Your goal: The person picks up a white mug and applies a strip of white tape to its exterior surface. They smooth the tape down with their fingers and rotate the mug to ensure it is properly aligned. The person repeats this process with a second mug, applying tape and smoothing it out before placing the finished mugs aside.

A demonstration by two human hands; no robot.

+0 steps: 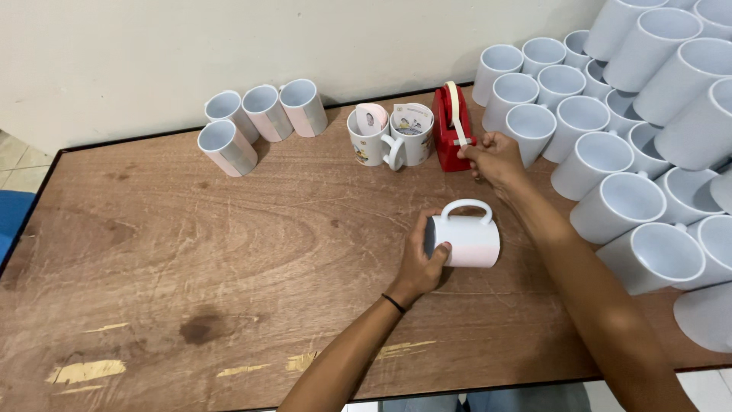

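Four paper-wrapped white ceramic mugs [261, 122] lying at back, two printed upright white mugs [390, 136], one red plastic tape dispenser [451, 128], one wrapped mug in hand [467, 238]; plain white stack [610, 114] too many to count.

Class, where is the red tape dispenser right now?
The red tape dispenser stands at the table's far edge, between two printed mugs and the stacked white mugs, touched by the right hand.

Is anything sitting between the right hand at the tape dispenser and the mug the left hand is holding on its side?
Nothing visible. The right hand pinches tape at the red tape dispenser; the left hand holds the white mug lying on its side. Only bare wooden table lies between. The white mug stack stands off to the right.
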